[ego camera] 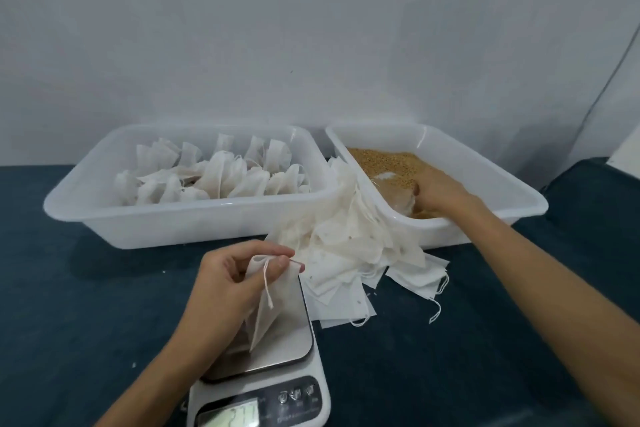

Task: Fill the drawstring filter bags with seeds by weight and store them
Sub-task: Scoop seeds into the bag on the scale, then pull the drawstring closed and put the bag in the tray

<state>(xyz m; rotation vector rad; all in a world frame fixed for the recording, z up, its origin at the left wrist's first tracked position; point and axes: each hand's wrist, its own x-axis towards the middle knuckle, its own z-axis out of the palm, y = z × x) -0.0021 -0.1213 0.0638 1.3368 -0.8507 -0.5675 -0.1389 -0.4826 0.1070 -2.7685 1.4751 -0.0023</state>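
My left hand pinches the top of a white drawstring filter bag, which hangs down onto the steel platform of the kitchen scale. The scale's display is lit. My right hand reaches into the right white tub, down among the brown seeds, and appears to grip a clear plastic scoop. A heap of empty filter bags lies on the cloth between the tubs and the scale.
The left white tub holds several filled, tied bags. Everything sits on a dark blue cloth against a pale wall. Loose drawstrings trail from the heap toward the right.
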